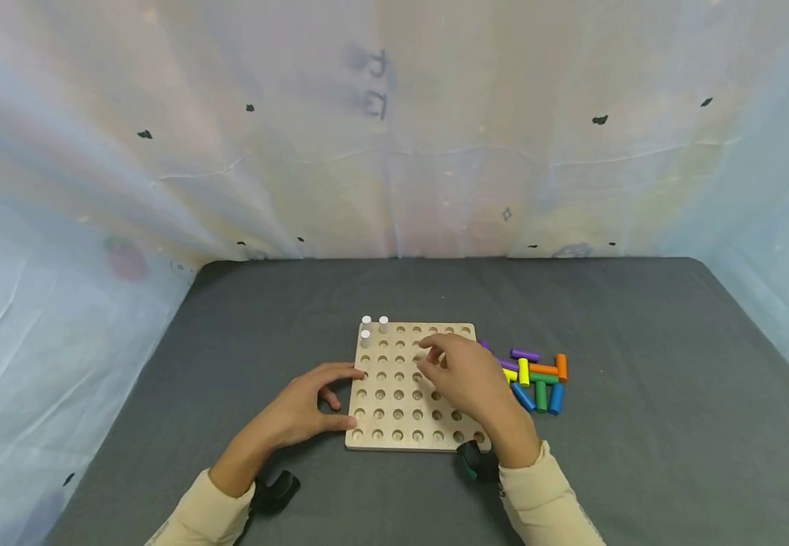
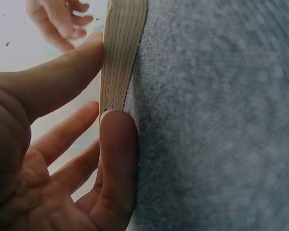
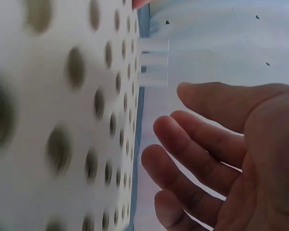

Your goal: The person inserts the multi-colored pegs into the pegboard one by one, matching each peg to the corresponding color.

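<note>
A square wooden pegboard [image 1: 389,385] with rows of round holes lies on the grey table. Three white pegs [image 1: 365,340] stand upright at its far left corner. My left hand [image 1: 302,407] rests against the board's left edge, thumb near the front corner and index fingertip farther back. In the left wrist view, the thumb [image 2: 67,72] and a finger touch the board's layered side [image 2: 120,53]. Over the board's right half hovers my right hand [image 1: 469,375], fingers loosely bent. The right wrist view shows nothing between its thumb [image 3: 212,98] and fingertips.
Right of the board lies a loose pile of coloured pegs: purple [image 1: 525,354], yellow [image 1: 523,371], orange [image 1: 561,367], green [image 1: 540,396] and blue [image 1: 555,398]. The right forearm partly covers this pile. A pale patterned curtain [image 1: 435,197] hangs behind the table [image 1: 264,318] and at both sides.
</note>
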Demonstrator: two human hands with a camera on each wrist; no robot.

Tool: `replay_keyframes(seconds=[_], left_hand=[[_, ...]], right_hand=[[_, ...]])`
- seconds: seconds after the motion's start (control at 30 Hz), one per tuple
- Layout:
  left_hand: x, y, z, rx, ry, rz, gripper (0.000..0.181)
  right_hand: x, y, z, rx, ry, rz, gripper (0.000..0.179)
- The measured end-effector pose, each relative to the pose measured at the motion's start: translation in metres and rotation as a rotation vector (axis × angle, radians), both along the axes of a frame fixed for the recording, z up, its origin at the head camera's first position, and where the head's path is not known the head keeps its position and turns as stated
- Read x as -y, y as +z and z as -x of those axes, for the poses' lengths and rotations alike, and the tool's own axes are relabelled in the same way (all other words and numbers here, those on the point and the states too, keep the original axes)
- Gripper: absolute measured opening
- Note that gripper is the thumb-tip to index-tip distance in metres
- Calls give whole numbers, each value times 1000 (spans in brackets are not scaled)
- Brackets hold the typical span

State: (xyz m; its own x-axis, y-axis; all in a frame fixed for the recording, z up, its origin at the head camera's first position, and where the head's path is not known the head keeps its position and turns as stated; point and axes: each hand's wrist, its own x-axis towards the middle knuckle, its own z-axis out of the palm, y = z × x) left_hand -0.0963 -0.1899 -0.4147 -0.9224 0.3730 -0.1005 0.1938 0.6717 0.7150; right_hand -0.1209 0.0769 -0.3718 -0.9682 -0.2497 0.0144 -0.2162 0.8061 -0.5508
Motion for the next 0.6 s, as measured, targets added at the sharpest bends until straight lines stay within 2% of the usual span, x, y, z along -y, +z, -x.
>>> replay_keyframes(seconds=[0.23,0.37,0.6], left_hand=[[-1,1,1,-8,6,-2,66],[-2,1,1,-5,1,2,66],[-2,-1,1,10,23,-2,66]], right_hand=[[-33,3,-7,-50,-9,-103,31],[-50,6,-10,-47,-4,-94,31],[-74,12,-14,11,2,-47,32]])
